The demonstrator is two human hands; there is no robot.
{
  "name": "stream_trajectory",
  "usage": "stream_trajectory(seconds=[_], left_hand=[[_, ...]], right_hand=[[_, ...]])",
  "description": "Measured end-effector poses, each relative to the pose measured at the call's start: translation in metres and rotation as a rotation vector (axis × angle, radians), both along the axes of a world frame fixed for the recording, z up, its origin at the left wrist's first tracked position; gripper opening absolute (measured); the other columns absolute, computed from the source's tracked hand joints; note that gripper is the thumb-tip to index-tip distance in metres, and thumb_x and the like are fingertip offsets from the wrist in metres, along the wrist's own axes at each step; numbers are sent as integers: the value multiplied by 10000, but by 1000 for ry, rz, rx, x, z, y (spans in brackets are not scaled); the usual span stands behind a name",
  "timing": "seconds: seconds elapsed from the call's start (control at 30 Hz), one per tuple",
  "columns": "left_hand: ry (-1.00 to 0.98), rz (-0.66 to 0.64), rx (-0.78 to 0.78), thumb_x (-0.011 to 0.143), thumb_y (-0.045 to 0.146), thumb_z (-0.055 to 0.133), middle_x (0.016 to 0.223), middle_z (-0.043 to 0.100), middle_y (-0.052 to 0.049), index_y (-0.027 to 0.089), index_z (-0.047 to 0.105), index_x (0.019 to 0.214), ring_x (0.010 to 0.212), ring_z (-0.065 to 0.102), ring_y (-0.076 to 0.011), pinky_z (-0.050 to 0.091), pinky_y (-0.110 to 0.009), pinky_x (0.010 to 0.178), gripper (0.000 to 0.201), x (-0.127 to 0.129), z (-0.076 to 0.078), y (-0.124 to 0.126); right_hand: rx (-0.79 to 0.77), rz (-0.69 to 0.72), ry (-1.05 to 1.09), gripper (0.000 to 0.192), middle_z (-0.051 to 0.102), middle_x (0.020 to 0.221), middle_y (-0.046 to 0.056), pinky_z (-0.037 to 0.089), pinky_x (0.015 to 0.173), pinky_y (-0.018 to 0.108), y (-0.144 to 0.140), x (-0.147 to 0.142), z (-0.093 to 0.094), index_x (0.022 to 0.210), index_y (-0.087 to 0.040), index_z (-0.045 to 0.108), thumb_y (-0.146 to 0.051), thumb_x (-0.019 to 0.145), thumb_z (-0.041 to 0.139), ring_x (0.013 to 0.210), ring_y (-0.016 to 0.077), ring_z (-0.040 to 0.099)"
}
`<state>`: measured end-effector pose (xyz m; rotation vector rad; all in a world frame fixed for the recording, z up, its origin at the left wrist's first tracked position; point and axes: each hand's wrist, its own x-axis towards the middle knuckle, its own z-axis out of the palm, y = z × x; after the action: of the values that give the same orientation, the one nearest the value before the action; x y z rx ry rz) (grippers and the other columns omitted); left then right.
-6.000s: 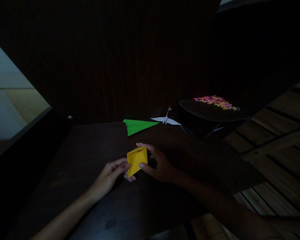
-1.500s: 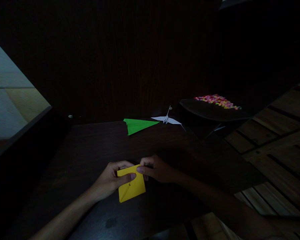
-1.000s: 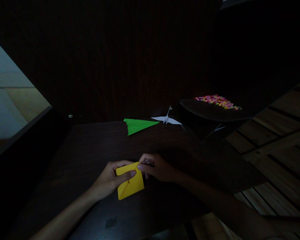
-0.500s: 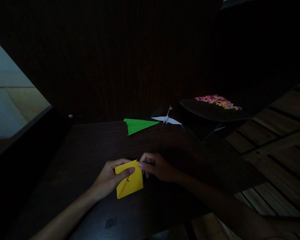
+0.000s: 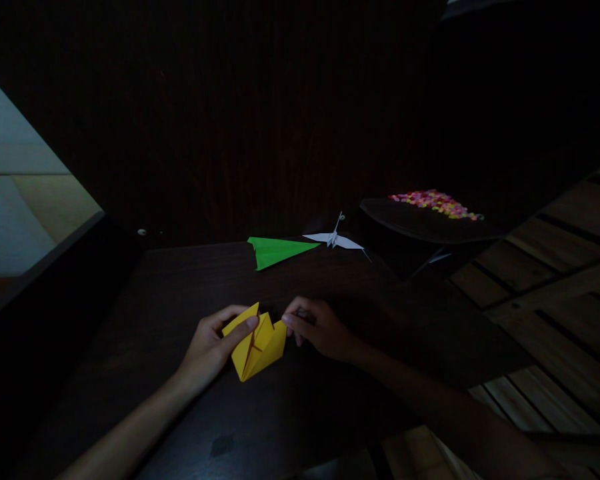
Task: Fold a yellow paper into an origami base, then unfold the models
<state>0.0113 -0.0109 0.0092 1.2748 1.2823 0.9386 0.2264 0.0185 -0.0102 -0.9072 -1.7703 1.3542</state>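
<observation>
Mid-fold: left hand (image 5: 211, 347) and right hand (image 5: 316, 328) each pinch a side of the yellow paper (image 5: 255, 343) – half open, just above the table (image 5: 180, 293) (near edge). Next, probably a flattening press – carefully.

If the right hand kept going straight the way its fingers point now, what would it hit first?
The right hand points leftward and already pinches the yellow folded paper at its right edge, so the paper comes first; the left hand lies just beyond, though depth is hard to judge.
</observation>
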Motion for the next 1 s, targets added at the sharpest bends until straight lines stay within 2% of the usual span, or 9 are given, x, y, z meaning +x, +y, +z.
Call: stream_trajectory(seconds=[0.23, 0.43, 0.7, 1.0], left_hand=[[-74, 141, 103, 743, 471, 738, 863, 740, -40, 191, 738, 886, 801, 662, -197, 505, -259, 692, 314, -4, -7, 2], [-125, 218, 176, 761, 455, 729, 956, 744, -68, 195, 734, 901, 911, 675, -230, 520, -304, 776, 296, -7, -12, 6], [2, 389, 319, 759, 423, 714, 1046, 725, -68, 199, 731, 872, 1049, 637, -259, 472, -387, 959, 251, -12, -11, 8], [91, 460, 342, 734, 449, 706, 990, 730, -73, 198, 728, 879, 979, 654, -274, 506, -401, 895, 291, -14, -10, 8]], right_hand=[[92, -102, 12, 194, 602, 700, -23, 419, 461, 204, 4, 4, -1, 798, -189, 574, -348, 907, 549, 474, 78, 533], [151, -194, 0, 212, 565, 648, -39, 407, 431, 195, 8, 9, 2, 802, -194, 576, -376, 907, 548, 453, 78, 538], [161, -340, 80, 234, 627, 677, -18, 386, 379, 188, 14, 15, 5, 833, -188, 577, -408, 906, 551, 412, 72, 523], [165, -417, 157, 238, 657, 714, -9, 406, 368, 195, 18, 16, 3, 844, -190, 572, -422, 894, 563, 395, 73, 536]])
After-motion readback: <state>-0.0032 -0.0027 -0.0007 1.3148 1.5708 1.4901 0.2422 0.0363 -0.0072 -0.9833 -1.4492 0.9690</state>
